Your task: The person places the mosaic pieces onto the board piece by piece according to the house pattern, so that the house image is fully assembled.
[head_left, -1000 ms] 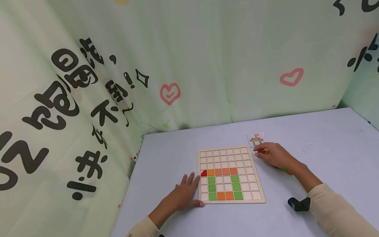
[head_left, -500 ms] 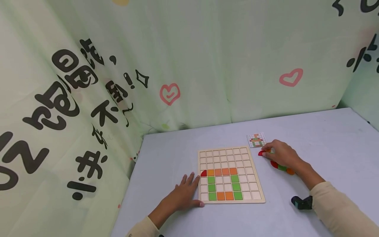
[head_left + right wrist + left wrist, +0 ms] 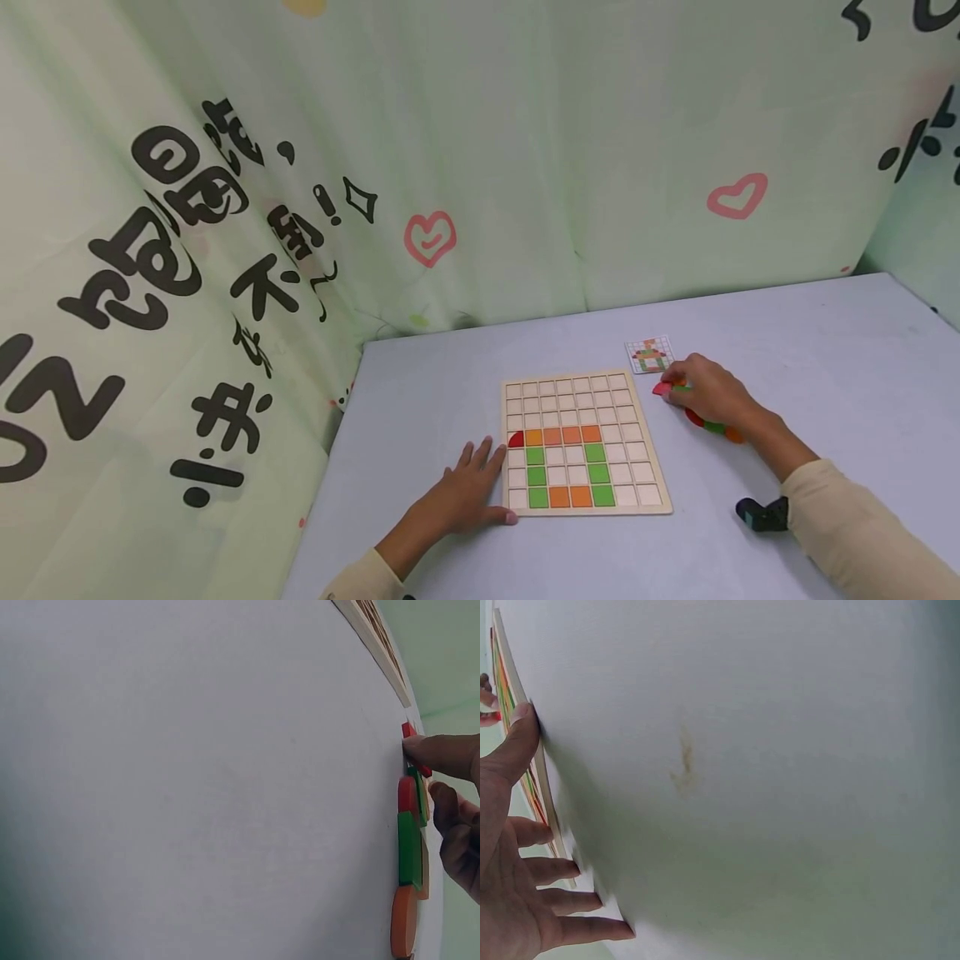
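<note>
My left hand (image 3: 467, 492) lies with spread fingers at the left edge of the wooden grid board (image 3: 666, 483). In the left wrist view its thumb (image 3: 521, 739) touches the board's edge. Coloured tiles fill part of the grid: a red quarter-round tile (image 3: 516, 438), several orange tiles (image 3: 572, 434) and several green tiles (image 3: 536, 475). Right of the board, my right hand (image 3: 708, 390) pinches a red tile (image 3: 660, 388) with rounded edge. The right wrist view shows the thumb (image 3: 442, 752) on that red tile; the opposing fingertip is hidden behind it.
Loose tiles lie under and beside my right hand: another red tile (image 3: 407, 796), a green tile (image 3: 409, 847) and an orange tile (image 3: 403, 921). A small pattern card (image 3: 649, 354) sits beyond the board's far right corner. A printed curtain (image 3: 525, 167) hangs behind the table.
The right hand has shifted slightly right, away from the card and board, uncovering loose tiles; the red tile in its fingers has tilted. Left hand and board have not moved.
</note>
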Demonstrator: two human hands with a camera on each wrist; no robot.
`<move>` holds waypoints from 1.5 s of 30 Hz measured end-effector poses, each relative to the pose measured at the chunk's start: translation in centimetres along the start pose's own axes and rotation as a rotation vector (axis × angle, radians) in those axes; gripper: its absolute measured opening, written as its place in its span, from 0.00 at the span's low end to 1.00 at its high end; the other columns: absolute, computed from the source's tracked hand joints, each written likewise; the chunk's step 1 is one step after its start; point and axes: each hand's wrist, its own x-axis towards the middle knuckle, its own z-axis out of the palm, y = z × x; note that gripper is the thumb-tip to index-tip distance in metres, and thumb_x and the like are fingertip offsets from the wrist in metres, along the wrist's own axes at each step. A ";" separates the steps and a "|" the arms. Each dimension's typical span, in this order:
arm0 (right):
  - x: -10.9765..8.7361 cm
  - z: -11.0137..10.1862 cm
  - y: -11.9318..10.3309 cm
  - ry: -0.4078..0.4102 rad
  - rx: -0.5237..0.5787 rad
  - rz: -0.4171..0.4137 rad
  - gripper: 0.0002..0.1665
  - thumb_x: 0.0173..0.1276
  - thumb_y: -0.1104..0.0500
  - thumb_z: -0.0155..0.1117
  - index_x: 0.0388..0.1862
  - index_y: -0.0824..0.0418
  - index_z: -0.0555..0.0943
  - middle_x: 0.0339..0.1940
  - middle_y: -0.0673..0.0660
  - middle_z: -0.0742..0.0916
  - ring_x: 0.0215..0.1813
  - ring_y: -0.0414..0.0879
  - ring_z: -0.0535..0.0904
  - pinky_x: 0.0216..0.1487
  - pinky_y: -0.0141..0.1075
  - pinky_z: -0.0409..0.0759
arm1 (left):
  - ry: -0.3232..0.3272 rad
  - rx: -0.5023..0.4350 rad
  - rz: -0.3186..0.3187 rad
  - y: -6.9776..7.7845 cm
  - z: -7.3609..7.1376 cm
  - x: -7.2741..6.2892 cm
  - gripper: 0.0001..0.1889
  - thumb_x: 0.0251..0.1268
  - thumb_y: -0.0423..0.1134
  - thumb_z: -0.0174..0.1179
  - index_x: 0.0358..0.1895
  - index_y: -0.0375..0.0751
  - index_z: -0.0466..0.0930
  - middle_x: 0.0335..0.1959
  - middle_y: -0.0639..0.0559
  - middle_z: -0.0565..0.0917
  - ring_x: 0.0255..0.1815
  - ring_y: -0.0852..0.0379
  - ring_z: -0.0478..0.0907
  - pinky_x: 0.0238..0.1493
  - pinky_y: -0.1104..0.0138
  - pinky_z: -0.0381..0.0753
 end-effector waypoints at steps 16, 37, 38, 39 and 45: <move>-0.4 0.5 0.1 0.010 0.084 -0.051 0.15 0.66 0.60 0.70 0.50 0.64 0.84 0.47 0.66 0.86 0.52 0.62 0.77 0.53 0.56 0.77 | 0.002 -0.001 0.004 0.1 -0.1 -0.1 0.54 0.52 0.68 0.68 0.80 0.52 0.54 0.82 0.46 0.56 0.81 0.37 0.54 0.64 0.36 0.71; -1.7 0.3 -0.7 -0.080 0.273 -0.028 0.20 0.68 0.61 0.66 0.56 0.67 0.82 0.34 0.55 0.83 0.24 0.44 0.76 0.25 0.32 0.74 | -0.003 0.007 0.002 0.1 -0.1 0.0 0.54 0.53 0.68 0.68 0.80 0.51 0.54 0.82 0.47 0.56 0.81 0.38 0.54 0.64 0.36 0.70; -1.7 0.3 -0.8 -0.082 0.289 -0.029 0.20 0.68 0.61 0.67 0.56 0.68 0.82 0.35 0.55 0.82 0.25 0.44 0.76 0.25 0.32 0.75 | -0.004 0.008 0.001 0.1 -0.1 0.0 0.54 0.53 0.68 0.68 0.80 0.52 0.54 0.82 0.47 0.56 0.81 0.38 0.53 0.64 0.36 0.70; -1.8 0.3 -0.8 -0.083 0.301 -0.034 0.20 0.68 0.61 0.67 0.56 0.68 0.82 0.35 0.55 0.82 0.25 0.44 0.76 0.26 0.31 0.75 | -0.003 0.009 0.001 0.1 -0.1 0.0 0.54 0.53 0.68 0.68 0.80 0.52 0.54 0.82 0.47 0.56 0.81 0.38 0.54 0.64 0.36 0.71; -2.1 0.8 -0.9 -0.075 0.360 -0.074 0.18 0.67 0.62 0.68 0.54 0.69 0.82 0.36 0.57 0.81 0.24 0.43 0.76 0.26 0.32 0.76 | -0.003 0.002 0.002 0.1 -0.2 0.0 0.54 0.53 0.67 0.69 0.80 0.51 0.54 0.82 0.46 0.56 0.81 0.37 0.54 0.64 0.36 0.70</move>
